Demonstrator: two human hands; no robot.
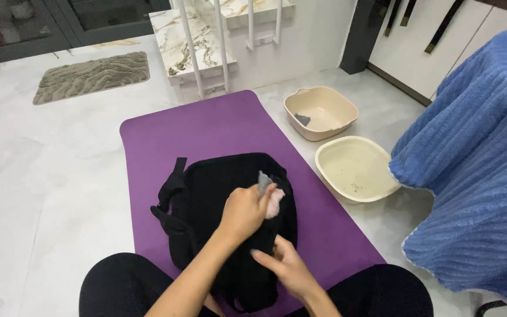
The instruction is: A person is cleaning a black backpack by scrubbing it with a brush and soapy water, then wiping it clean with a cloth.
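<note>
Black backpack (230,223), purple mat (218,129), blue ribbed blanket (476,164).

Home interior, likely living area near stairs. Pale marble-look floor (42,176); marble steps (192,44) with white railing posts (221,47). Grey shaggy doormat (92,76) before dark-framed glass door (60,20). Purple exercise mat (236,126) spread on floor. Two beige plastic basins (356,170) beside it. Blue fleece blanket (482,164) draped at right. White cabinet fronts (418,50) behind.

A pale marble floor (42,176) fills the room under soft, even light. A grey rug (92,75) lies by a dark glass door (60,20). Marble steps (192,50) with white rails (206,41) rise at the back, beside a white wall (312,35) and white cabinets (429,53).
</note>
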